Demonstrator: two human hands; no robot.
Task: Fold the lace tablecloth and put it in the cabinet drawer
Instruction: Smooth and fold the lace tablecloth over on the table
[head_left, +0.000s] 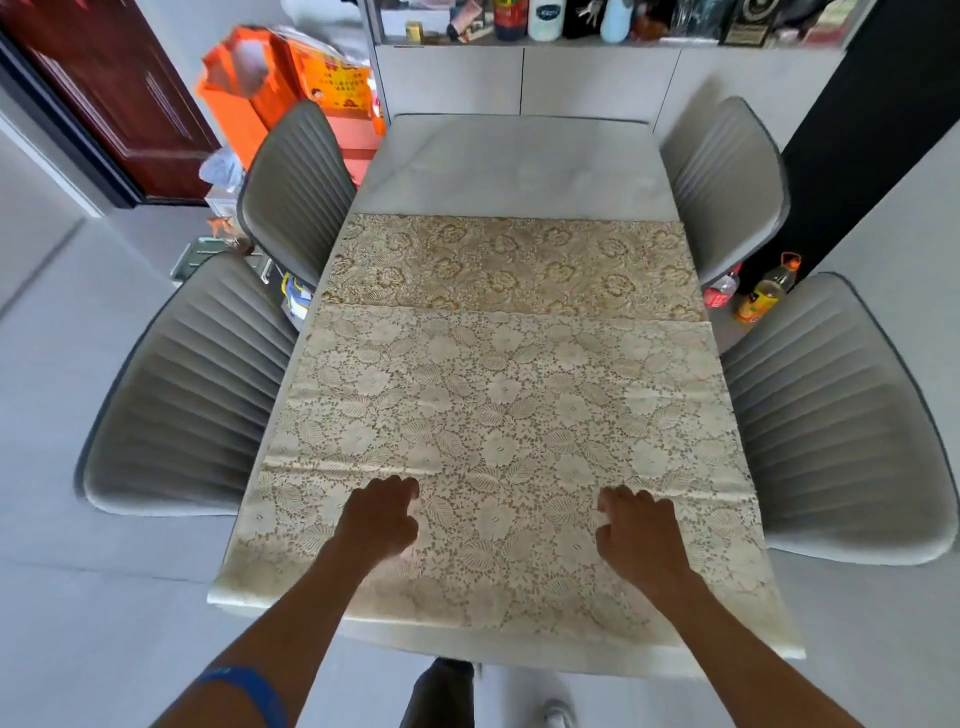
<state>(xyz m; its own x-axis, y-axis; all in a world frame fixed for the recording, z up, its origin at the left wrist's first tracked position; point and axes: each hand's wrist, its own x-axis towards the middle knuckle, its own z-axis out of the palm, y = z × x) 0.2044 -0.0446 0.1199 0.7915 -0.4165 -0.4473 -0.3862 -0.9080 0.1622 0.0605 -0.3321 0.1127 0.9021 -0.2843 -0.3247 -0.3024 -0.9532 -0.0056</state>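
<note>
The beige lace tablecloth (498, 395) lies on the grey table (514, 161), covering its near two thirds. Its far strip shows a darker gold side (514, 260), with a folded layer lying over the near part. A fold edge runs across the cloth close to me. My left hand (382, 514) and my right hand (636, 525) rest on the cloth at that edge, about a shoulder's width apart, fingers curled down and pinching the lace. The white cabinet (519, 78) stands against the wall behind the table; its fronts are shut.
Grey padded chairs stand around the table: two on the left (192, 395) (296, 192) and two on the right (831, 415) (727, 182). Orange bags (270, 83) are stacked at the back left. Bottles (763, 296) stand on the floor at the right.
</note>
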